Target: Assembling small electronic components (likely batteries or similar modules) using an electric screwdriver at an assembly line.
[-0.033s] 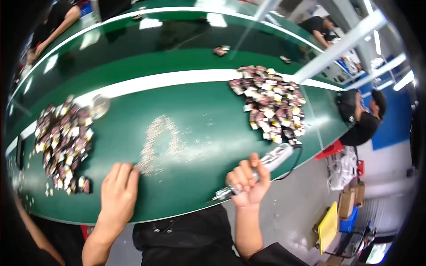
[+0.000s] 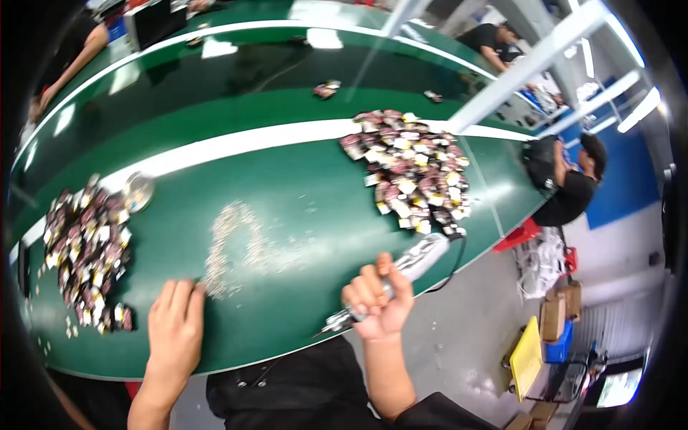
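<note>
Since the earlier frame, the head view has swung slightly, so that bench, piles and both hands all appear further left and a little lower, while the hands keep nearly the same places over the bench. The right hand has its fingers curled firmly around a silver handheld driver, with the grip crossing its middle. From those fingers the driver's wide rear body extends up and to the right, while its narrow front slants down and to the left, ending in a thin tip near the bench's front edge. A black cord loops from the rear end. The left hand is palm down, its fingers side by side and reaching forward; their undersides are hidden, so I cannot tell whether they pinch anything. Just beside the index fingertip lies the lower end of an arch of small pale pieces, with more scattered to its right. Dark parts with pale and yellow bits form a left pile, beside a clear round container, and a right pile, just beyond the driver's rear end.
</note>
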Demonstrator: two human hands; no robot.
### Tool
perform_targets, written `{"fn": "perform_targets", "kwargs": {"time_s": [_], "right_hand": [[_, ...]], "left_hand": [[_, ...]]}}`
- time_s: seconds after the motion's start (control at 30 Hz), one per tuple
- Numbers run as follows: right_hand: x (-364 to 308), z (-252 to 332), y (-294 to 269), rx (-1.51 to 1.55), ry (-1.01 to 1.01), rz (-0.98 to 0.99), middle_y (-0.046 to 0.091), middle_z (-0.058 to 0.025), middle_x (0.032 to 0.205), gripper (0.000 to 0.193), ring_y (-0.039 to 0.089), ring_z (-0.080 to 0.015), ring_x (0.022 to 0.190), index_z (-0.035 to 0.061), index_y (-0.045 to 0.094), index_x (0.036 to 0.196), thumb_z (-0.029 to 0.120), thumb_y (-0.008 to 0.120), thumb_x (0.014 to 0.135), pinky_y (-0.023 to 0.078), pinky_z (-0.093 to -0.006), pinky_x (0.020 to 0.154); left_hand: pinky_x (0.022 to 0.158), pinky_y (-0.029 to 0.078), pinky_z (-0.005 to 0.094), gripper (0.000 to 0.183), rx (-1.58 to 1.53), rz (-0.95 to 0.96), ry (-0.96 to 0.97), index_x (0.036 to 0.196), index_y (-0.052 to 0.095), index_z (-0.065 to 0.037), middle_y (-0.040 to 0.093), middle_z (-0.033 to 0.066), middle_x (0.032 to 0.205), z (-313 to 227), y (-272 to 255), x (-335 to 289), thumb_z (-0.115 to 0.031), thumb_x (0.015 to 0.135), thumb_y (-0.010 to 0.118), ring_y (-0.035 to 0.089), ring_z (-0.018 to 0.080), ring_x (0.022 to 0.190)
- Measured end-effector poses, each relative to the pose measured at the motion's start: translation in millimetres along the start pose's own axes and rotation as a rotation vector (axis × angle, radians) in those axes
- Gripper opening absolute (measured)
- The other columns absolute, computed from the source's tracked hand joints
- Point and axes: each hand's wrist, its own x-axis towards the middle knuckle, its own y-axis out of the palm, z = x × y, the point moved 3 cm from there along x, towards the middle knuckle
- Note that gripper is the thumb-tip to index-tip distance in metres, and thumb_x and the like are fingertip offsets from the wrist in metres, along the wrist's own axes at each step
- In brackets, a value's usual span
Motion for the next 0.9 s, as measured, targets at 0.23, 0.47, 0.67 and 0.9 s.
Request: {"fn": "perform_targets", "kwargs": {"time_s": [0.23,0.47,0.67,0.9], "right_hand": [[-7.8,-6.0,0.0,0.030,-0.003,0.054,0.035,0.0028,0.053,0.013,0.035,-0.0083,0.044,0.0079,0.049,0.090,0.020,0.047,0.094,0.036,-0.0256,0.049],[-2.1,-4.6,-0.4,0.056,0.001,0.060,0.035,0.0025,0.054,0.012,0.036,-0.0084,0.046,0.0075,0.049,0.090,0.019,0.047,0.094,0.037,-0.0256,0.051],[-0.2,-3.7,1.6,0.075,0.015,0.066,0.036,0.0022,0.054,0.011,0.035,-0.0087,0.045,0.0076,0.048,0.090,0.018,0.047,0.095,0.036,-0.0259,0.051],[-5.8,-1.4,1.6,0.095,0.002,0.061,0.036,0.0019,0.054,0.010,0.037,-0.0092,0.045,0.0081,0.049,0.088,0.016,0.048,0.094,0.037,-0.0264,0.051]], "left_hand": [[0.064,0.046,0.0375,0.025,0.093,0.049,0.033,0.093,0.057,0.006,0.052,0.0127,0.090,-2.5,1.3,-5.1,0.002,0.068,0.057,0.053,0.0280,0.082],[0.060,0.047,0.0375,0.023,0.066,-0.008,0.124,0.092,0.058,0.006,0.054,0.0132,0.088,1.9,1.0,5.9,0.005,0.069,0.061,0.055,0.0282,0.077],[0.055,0.047,0.0339,0.009,0.004,-0.193,0.155,0.085,0.057,0.007,0.055,0.0138,0.085,6.4,-4.5,7.9,0.006,0.077,0.061,0.055,0.0240,0.069],[0.071,0.049,0.0355,0.009,-0.168,-0.191,-0.098,0.091,0.063,0.003,0.061,0.0157,0.089,3.5,-17.4,3.8,0.004,0.084,0.057,0.060,0.0316,0.079]]}}
